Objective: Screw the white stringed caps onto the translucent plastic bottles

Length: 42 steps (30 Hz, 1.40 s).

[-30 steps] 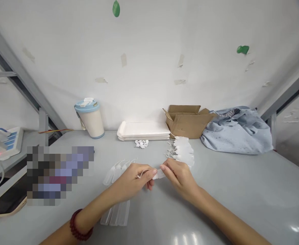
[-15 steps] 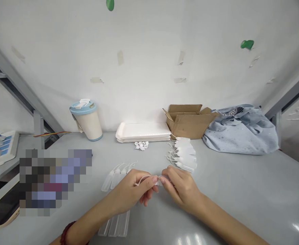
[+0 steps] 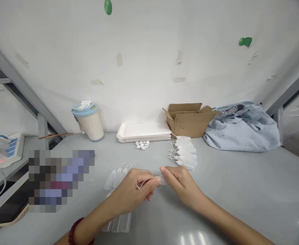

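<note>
Between my hands is a small translucent plastic tube [image 3: 164, 181], mostly covered by fingers. My left hand [image 3: 136, 187] pinches its left end, where a thin white cord-like piece [image 3: 146, 179] curves back over the fingers. My right hand [image 3: 181, 182] is closed around the tube's right side, thumb raised near the join. Left of my left hand lie several similar flat translucent tubes [image 3: 110, 179] with thin white ends, and more tubes [image 3: 125, 223] show below my left forearm. Beyond my right hand is a row of whitish tubes [image 3: 186, 149], their cord-like ends pointing left.
Small white caps [image 3: 142, 145] lie in front of a stack of white padded envelopes [image 3: 144, 131]. Behind are an open cardboard box [image 3: 192, 124], a bluish cloth bundle [image 3: 241, 131] and a lidded cup [image 3: 89, 124]. A phone [image 3: 8, 204] and a power strip [image 3: 14, 151] are at left.
My right thumb has lifted and shifted slightly up from the join, showing more of the tube. My left hand keeps its pinch. The whole view has shifted slightly.
</note>
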Each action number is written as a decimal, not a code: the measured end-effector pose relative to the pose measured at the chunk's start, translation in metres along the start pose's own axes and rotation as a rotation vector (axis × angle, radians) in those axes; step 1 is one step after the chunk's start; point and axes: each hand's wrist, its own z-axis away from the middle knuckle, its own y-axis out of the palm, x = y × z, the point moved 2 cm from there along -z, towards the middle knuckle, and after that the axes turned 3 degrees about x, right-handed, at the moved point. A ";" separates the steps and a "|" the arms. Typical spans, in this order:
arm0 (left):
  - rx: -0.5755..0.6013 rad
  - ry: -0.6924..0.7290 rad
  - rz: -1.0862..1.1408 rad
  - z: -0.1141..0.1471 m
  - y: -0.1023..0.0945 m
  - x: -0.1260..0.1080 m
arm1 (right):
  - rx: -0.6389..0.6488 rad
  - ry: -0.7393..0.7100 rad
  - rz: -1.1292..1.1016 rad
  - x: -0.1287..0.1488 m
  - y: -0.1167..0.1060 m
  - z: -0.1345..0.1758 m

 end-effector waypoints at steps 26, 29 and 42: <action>-0.367 -0.080 -0.528 -0.020 -0.068 0.059 | -0.601 0.054 0.480 -0.035 -0.074 -0.015; -0.300 -0.084 -0.539 -0.026 -0.065 0.063 | -0.588 0.069 0.507 -0.037 -0.074 -0.015; -0.184 -0.035 -0.590 -0.038 -0.067 0.068 | -0.529 0.092 0.619 -0.064 -0.090 -0.023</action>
